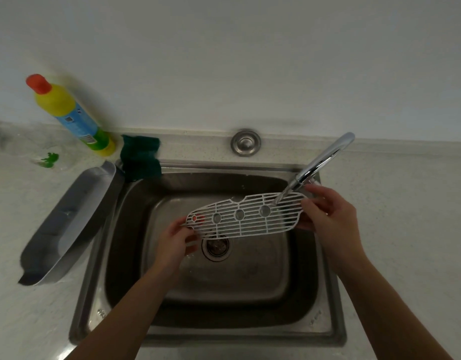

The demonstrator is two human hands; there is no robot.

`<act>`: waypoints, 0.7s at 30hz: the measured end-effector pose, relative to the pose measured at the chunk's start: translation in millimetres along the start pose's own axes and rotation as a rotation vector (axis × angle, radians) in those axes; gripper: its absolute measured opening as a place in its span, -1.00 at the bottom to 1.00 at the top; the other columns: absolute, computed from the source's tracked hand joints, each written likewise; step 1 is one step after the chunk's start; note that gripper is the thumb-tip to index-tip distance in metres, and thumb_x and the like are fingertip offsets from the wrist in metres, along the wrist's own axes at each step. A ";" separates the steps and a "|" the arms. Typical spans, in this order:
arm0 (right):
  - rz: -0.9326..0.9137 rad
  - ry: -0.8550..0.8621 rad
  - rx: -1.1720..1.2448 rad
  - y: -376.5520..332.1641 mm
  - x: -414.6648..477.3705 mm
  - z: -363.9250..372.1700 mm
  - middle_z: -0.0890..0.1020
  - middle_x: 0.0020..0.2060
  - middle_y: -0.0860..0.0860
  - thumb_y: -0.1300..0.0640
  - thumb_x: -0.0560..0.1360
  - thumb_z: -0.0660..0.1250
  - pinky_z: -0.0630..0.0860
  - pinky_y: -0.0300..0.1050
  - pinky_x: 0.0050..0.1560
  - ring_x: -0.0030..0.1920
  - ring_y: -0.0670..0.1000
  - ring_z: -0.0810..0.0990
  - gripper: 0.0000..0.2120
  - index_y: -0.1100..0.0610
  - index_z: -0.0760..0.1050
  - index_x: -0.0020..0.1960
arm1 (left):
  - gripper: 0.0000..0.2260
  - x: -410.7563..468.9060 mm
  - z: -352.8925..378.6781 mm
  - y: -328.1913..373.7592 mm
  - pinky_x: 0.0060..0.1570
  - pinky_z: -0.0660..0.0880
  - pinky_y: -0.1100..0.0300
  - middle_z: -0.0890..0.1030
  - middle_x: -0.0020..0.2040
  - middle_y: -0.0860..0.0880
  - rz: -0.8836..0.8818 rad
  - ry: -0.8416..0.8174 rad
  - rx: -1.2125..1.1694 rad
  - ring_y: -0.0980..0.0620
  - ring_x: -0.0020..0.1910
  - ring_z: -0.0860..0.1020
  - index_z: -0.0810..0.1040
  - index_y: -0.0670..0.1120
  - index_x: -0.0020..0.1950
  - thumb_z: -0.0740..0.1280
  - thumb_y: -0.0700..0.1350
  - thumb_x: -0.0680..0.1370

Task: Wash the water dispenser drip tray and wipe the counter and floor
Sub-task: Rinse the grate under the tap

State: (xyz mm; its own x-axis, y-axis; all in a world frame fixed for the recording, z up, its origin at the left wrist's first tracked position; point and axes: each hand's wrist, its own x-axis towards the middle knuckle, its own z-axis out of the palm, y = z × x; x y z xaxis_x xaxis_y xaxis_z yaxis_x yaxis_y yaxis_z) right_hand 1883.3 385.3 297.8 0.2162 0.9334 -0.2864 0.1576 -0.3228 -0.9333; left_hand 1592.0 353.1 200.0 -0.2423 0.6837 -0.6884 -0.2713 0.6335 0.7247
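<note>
We find the left hand (175, 239) pinching the near left end of the white slotted grille (250, 216), thumb on top and fingers curled beneath it. The right hand (328, 214) is clamped on the grille's opposite end, with fingers over its top edge and the thumb under it. Between the two hands the grille hangs over the basin, roughly level, with its right end a little higher and farther from us. We count three round openings along its middle and a small red spot near the left end.

A thin stream of water (281, 196) falls from the chrome faucet (324, 161) onto the right part of the grille, just beside the right hand's fingers. Below lies the steel sink (132, 203), with its drain (215, 246) under the grille's left half.

On the tabletop (406, 229) to the left of the sink, the grey drip tray (68, 224) rests on a slant, one end touching the sink's rim. A dark green scouring pad (141, 159) drapes over the sink's back left corner. Beside it stands a yellow bottle (70, 115) with a red cap and blue label, and farther left there is something green (49, 159), too blurred for us to tell. A round steel cap (245, 142) sits on the ledge behind the sink.
</note>
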 end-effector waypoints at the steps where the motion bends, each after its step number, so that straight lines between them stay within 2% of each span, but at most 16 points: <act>1: 0.035 -0.009 -0.005 3.8 0.4 -2.0 0.77 -0.03 0.04 0.25 0.62 0.35 0.72 -0.08 -0.09 -0.05 0.01 0.78 -0.77 0.11 0.59 0.26 | -0.72 -0.1 0.2 1.5 -0.04 0.60 0.06 0.73 0.13 -0.15 -0.003 -0.017 -0.041 -0.07 0.04 0.70 0.63 -0.04 0.24 0.26 -0.31 0.63; 3: 0.126 -0.028 0.033 14.9 0.2 -6.7 0.78 -0.04 0.06 0.27 0.62 0.33 0.72 -0.06 -0.07 -0.05 0.05 0.78 -0.82 0.13 0.63 0.17 | -0.69 0.0 -0.5 7.1 -0.02 0.61 0.09 0.73 0.18 -0.14 0.000 -0.067 -0.191 -0.05 0.04 0.70 0.62 -0.09 0.30 0.27 -0.32 0.62; 6: 0.275 -0.025 0.236 35.1 -4.8 -9.2 0.77 -0.02 0.12 0.30 0.63 0.28 0.71 -0.08 -0.11 -0.01 0.13 0.77 -0.81 0.19 0.63 0.15 | -0.69 -1.5 -0.1 16.9 -0.11 0.62 0.22 0.69 0.17 -0.15 -0.044 -0.111 -0.465 0.01 -0.01 0.66 0.57 -0.16 0.36 0.31 -0.27 0.62; 8: 0.354 -0.022 0.361 49.6 -11.2 -6.0 0.76 0.01 0.15 0.32 0.62 0.26 0.71 -0.05 -0.08 0.04 0.16 0.76 -0.79 0.23 0.61 0.18 | -0.74 -8.2 5.7 18.7 -0.10 0.62 0.22 0.70 0.13 -0.10 -0.040 -0.178 -0.408 0.03 -0.01 0.66 0.62 -0.15 0.31 0.33 -0.20 0.63; 10: 0.414 -0.046 0.434 63.1 -18.7 1.7 0.74 0.06 0.18 0.33 0.61 0.26 0.71 0.02 -0.02 0.08 0.19 0.75 -0.78 0.24 0.59 0.21 | -0.77 -17.3 15.3 15.4 -0.01 0.62 0.13 0.72 0.17 -0.07 0.016 -0.255 -0.211 -0.02 0.07 0.69 0.65 -0.10 0.27 0.33 -0.16 0.64; 12: 0.440 -0.083 0.463 74.3 -26.4 9.9 0.74 0.04 0.19 0.37 0.60 0.26 0.71 0.03 -0.04 0.06 0.21 0.75 -0.77 0.24 0.57 0.20 | -0.81 -22.6 24.1 12.7 0.07 0.63 0.06 0.72 0.21 -0.06 0.097 -0.259 -0.065 -0.05 0.16 0.71 0.63 -0.07 0.25 0.31 -0.17 0.66; 15: 0.405 -0.166 0.297 83.7 -32.2 14.2 0.74 -0.01 0.16 0.40 0.57 0.31 0.72 0.08 -0.04 0.03 0.19 0.75 -0.79 0.18 0.60 0.12 | -0.86 -19.9 29.2 14.5 0.09 0.66 0.01 0.74 0.17 -0.08 0.181 -0.204 -0.030 -0.10 0.14 0.72 0.56 -0.10 0.20 0.25 -0.17 0.69; 17: 0.373 -0.262 0.081 84.8 -30.0 14.3 0.75 -0.02 0.06 0.34 0.55 0.39 0.70 0.16 0.07 0.04 0.11 0.75 -0.79 0.11 0.63 0.11 | -0.87 -16.2 28.3 16.2 -0.03 0.69 0.12 0.76 0.11 -0.07 0.216 -0.184 -0.020 -0.09 0.08 0.75 0.53 -0.12 0.20 0.24 -0.15 0.70; 19: 0.349 -0.314 -0.115 82.0 -21.9 14.2 0.73 0.03 -0.04 0.24 0.55 0.42 0.68 0.13 0.13 0.07 0.00 0.72 -0.76 -0.01 0.61 0.17 | -0.87 -11.0 25.8 14.6 -0.10 0.68 0.21 0.76 0.07 0.00 0.268 -0.139 0.069 -0.03 0.03 0.75 0.53 -0.07 0.20 0.24 -0.14 0.70; 21: 0.310 -0.287 -0.249 76.1 -8.1 12.3 0.68 0.09 -0.09 0.18 0.57 0.41 0.67 0.08 0.14 0.11 -0.04 0.68 -0.74 -0.07 0.58 0.21 | -0.85 -2.0 24.2 11.5 -0.05 0.70 0.12 0.73 0.08 0.01 0.303 -0.076 0.195 -0.01 0.06 0.73 0.52 0.01 0.22 0.22 -0.14 0.69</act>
State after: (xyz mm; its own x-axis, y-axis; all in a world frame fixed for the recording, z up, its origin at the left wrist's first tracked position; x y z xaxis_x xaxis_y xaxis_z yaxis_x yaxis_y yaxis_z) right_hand 1881.6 355.1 226.4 0.0203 0.7818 -0.6233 0.3614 -0.5870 -0.7245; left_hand 1611.9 367.8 210.5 -0.2127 0.8713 -0.4423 -0.0133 0.4500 0.8929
